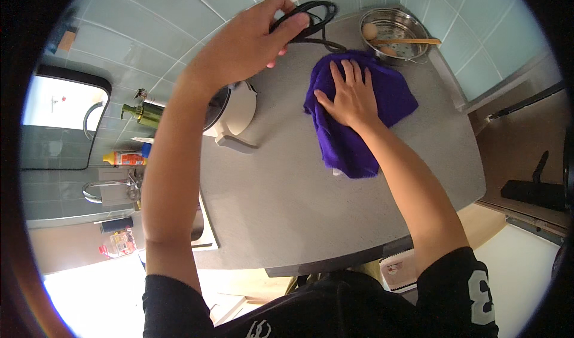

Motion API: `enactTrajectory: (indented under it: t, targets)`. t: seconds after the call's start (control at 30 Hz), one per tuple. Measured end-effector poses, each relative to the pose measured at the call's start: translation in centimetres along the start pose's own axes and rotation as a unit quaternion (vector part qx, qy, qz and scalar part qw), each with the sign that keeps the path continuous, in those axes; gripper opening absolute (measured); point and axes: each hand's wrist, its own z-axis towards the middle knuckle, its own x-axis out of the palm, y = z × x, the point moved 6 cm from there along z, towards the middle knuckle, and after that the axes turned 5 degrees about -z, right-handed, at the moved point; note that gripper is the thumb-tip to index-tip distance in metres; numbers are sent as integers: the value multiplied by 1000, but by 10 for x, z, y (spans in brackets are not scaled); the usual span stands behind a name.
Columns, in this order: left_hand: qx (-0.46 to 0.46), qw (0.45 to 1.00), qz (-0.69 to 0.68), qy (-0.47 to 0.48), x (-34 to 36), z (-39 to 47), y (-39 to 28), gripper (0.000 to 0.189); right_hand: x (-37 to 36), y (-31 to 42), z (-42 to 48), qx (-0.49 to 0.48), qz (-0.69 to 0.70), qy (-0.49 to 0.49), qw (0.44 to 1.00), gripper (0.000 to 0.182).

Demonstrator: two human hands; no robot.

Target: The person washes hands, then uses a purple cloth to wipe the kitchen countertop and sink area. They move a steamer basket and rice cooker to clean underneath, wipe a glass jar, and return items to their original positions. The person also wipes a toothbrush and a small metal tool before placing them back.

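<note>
My left hand (264, 37) is raised at the back of the counter and grips a looped black cable (320, 19). Part of that cable trails down toward the counter behind the cloth. With fingers spread, my right hand (352, 91) lies flat on a crumpled purple cloth (394, 98) and presses it to the grey countertop (278, 194). A small white bit of something pokes out under the cloth's near edge. Partly hidden by my left forearm, a white pot (237, 113) with a dark lid and grey handle stands on the counter.
A steel bowl (399, 24) in the back right corner holds eggs and wooden chopsticks (408, 41). Along the left wall are a green pump bottle (143, 113), a yellow-capped bottle (125, 157), a faucet (103, 184) and a sink rim (210, 235). Tiled walls (475, 33) bound the counter.
</note>
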Motion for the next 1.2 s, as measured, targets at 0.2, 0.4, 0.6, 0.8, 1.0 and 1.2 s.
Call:
enactTrajectory:
  t: [0.2, 0.4, 0.6, 0.8, 1.0, 1.2]
  targets:
    - [-8, 999, 27, 14, -17, -20, -59, 39, 38, -12, 56, 141, -54, 3, 989, 89]
    - [16, 998, 65, -5, -23, -40, -64, 36, 60, 15, 93, 113, -107, 39, 987, 84]
    - [45, 998, 43, 8, -30, -47, -63, 34, 71, 83, 80, -19, -47, 47, 998, 78]
    - [-28, 998, 43, 19, -29, -48, -59, 35, 63, 139, 64, -222, 41, 49, 973, 66]
    - [33, 994, 102, -1, -14, -17, -37, 38, 31, 123, -31, -290, 92, 20, 952, 62]
    - [66, 992, 103, -25, -28, -11, -30, 38, -65, 96, -205, -404, 172, 220, 871, 67]
